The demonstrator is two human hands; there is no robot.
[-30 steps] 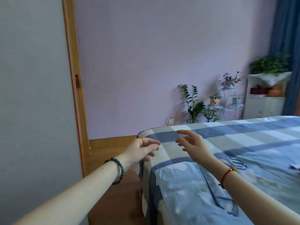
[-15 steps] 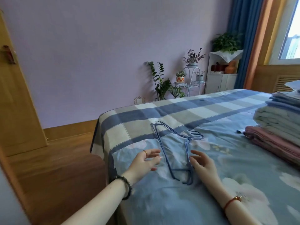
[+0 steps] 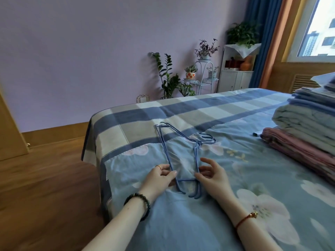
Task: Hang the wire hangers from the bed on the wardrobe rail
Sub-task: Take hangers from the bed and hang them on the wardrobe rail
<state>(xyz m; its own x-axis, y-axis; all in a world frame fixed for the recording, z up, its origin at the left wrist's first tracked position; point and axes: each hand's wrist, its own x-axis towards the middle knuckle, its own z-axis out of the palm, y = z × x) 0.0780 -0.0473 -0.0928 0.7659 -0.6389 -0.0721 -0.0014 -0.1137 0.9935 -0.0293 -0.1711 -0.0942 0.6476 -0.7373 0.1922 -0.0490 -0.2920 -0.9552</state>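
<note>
"Locating the wire hangers (image 3: 196, 156): position?"
"Stacked flat on the bed (image 3: 145, 113), hooks toward the folded bedding (image 3: 304, 127), which lies well apart."
"Left hand (image 3: 159, 178) pose?"
"Left of the hangers, palm down, forearm extended. Relaxed fingers apart, tips touching the left-side wire, not wrapped around it."
"Right hand (image 3: 213, 175)?"
"Right of the hangers, fingers spread and slightly bent, thumb tip at the right-side wire. Nothing gripped."
</note>
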